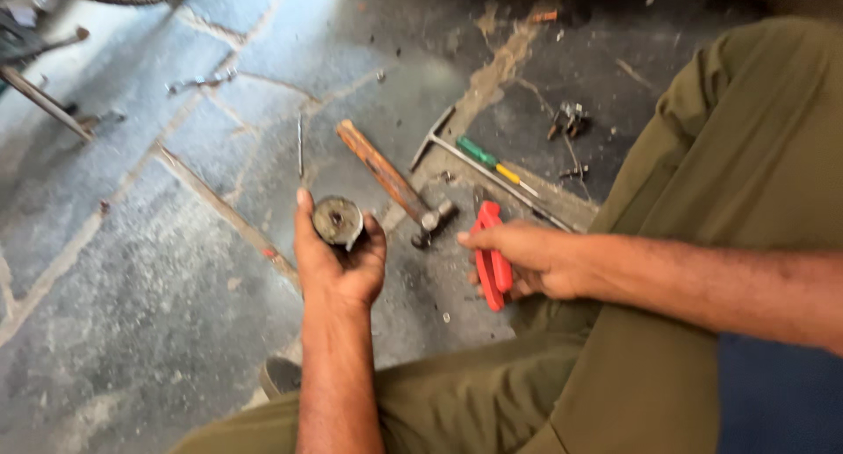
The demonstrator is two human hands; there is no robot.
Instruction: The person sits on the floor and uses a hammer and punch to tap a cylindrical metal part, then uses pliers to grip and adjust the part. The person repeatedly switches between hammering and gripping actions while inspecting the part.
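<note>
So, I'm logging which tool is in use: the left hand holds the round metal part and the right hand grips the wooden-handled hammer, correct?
Not quite. In the head view the right hand grips red-handled pliers, not the hammer, which lies untouched on the floor between the hands. The left hand does hold the round metal part.

Open floor (132,270) left of the hammer (392,180); hammer, screwdriver (488,162) and metal bar (492,175) crowding the middle.

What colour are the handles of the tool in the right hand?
Red handles, seen in the head view.
</note>
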